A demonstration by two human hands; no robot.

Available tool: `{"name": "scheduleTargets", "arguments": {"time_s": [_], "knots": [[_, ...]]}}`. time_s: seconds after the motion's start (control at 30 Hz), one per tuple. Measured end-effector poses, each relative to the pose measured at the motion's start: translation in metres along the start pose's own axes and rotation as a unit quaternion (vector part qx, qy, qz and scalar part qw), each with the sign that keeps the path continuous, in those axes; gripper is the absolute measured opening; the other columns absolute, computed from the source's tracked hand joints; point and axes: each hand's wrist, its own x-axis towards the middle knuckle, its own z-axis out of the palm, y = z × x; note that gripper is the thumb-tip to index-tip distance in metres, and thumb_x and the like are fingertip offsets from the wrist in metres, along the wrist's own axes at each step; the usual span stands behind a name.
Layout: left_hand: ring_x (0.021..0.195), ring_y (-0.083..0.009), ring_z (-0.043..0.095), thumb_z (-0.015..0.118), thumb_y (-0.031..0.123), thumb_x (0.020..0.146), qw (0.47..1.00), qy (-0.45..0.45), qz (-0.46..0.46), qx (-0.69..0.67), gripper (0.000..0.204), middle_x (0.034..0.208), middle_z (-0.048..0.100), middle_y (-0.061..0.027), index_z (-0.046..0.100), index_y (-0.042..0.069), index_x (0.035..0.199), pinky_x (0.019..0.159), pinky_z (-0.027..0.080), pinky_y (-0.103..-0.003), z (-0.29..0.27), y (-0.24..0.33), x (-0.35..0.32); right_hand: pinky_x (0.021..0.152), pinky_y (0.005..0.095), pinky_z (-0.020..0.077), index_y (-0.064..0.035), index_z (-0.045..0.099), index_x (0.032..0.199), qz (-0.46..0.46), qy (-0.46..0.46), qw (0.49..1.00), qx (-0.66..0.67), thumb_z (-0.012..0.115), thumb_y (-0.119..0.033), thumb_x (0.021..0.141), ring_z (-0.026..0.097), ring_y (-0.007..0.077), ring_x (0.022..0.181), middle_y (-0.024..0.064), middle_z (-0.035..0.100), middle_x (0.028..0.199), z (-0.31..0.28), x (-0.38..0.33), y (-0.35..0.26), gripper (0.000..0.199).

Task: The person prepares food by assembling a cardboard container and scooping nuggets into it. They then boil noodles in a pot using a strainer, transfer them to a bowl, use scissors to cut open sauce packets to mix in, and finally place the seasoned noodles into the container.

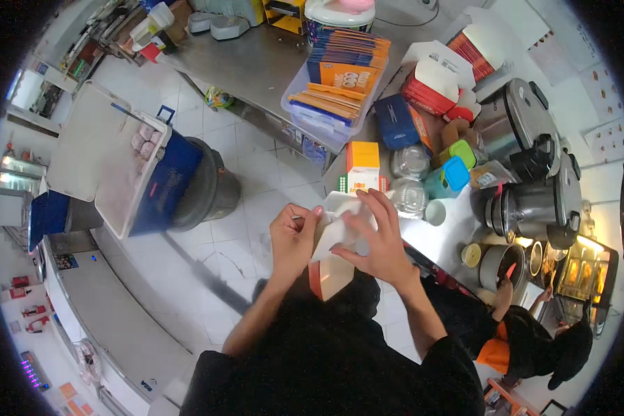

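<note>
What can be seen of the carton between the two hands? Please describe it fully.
The carton looks like thin card, with pale flaps at the top and a red panel beside a pale one below. Its flaps are not folded flat. It is in front of the black shirt. The left hand pinches its upper left; the right hand touches the flaps, partly hiding them.

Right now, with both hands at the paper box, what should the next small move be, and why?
Probably fold the white flaps inward: they stand out from the paper box, and the left hand and right hand are both at them.
</note>
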Motion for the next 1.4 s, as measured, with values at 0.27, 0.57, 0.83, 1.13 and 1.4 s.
{"name": "scheduleTargets", "arguments": {"time_s": [0.27, 0.57, 0.83, 1.13, 1.4], "knots": [[0.058, -0.0044, 0.055, 0.066, 0.012, 0.094, 0.999, 0.018, -0.003, -0.026, 0.020, 0.070, 0.066, -0.0068, 0.054, 0.000, 0.083, 0.050, 0.040, -0.021, 0.058, 0.008, 0.034, 0.094, 0.0461, 0.0473, -0.0112, 0.061, 0.113, -0.062, -0.028, 0.995, 0.069, 0.077, -0.009, 0.074, 0.057, 0.0341, 0.115, 0.0110, 0.058, 0.126, -0.065, 0.040, 0.058, 0.043], [0.063, -0.0056, 0.053, 0.073, 0.020, 0.089, 0.971, 0.240, -0.012, 0.001, 0.022, 0.074, 0.064, -0.0035, 0.059, 0.004, 0.082, 0.054, 0.042, -0.023, -0.021, -0.069, 0.104, 0.066, 0.0348, 0.0504, -0.0041, 0.073, 0.092, -0.027, -0.254, 0.937, 0.238, 0.071, 0.001, 0.073, 0.063, 0.0235, 0.074, 0.0086, 0.068, 0.085, -0.144, 0.051, 0.054, 0.020], [0.074, -0.0137, 0.063, 0.071, 0.030, 0.091, 0.825, 0.560, 0.011, 0.079, 0.033, 0.086, 0.068, -0.0107, 0.061, -0.002, 0.093, 0.064, 0.051, -0.026, -0.195, -0.093, 0.032, 0.081, 0.0350, 0.0523, -0.0099, 0.072, 0.109, 0.132, -0.053, 0.990, -0.003, 0.064, 0.007, 0.068, 0.062, 0.0289, 0.090, 0.0123, 0.067, 0.105, -0.101, 0.055, 0.119, 0.045], [0.086, -0.0179, 0.066, 0.065, 0.030, 0.095, 0.747, 0.662, 0.027, 0.052, 0.038, 0.098, 0.068, -0.0140, 0.058, -0.006, 0.106, 0.072, 0.055, -0.031, -0.273, -0.121, -0.131, 0.106, 0.0467, 0.0371, -0.0084, 0.063, 0.123, -0.010, -0.143, 0.977, -0.155, 0.065, 0.002, 0.071, 0.044, 0.0379, 0.124, 0.0169, 0.051, 0.135, 0.117, -0.049, 0.217, 0.053], [0.096, -0.0214, 0.065, 0.062, 0.029, 0.097, 0.730, 0.683, -0.005, -0.013, 0.040, 0.103, 0.066, -0.0133, 0.059, -0.007, 0.113, 0.080, 0.055, -0.033, -0.307, -0.156, -0.210, 0.113, 0.0508, 0.0300, -0.0077, 0.046, 0.140, 0.010, -0.185, 0.974, -0.133, 0.067, -0.009, 0.080, 0.033, 0.0437, 0.137, 0.0235, 0.036, 0.148, 0.159, -0.046, 0.206, 0.064]]}}
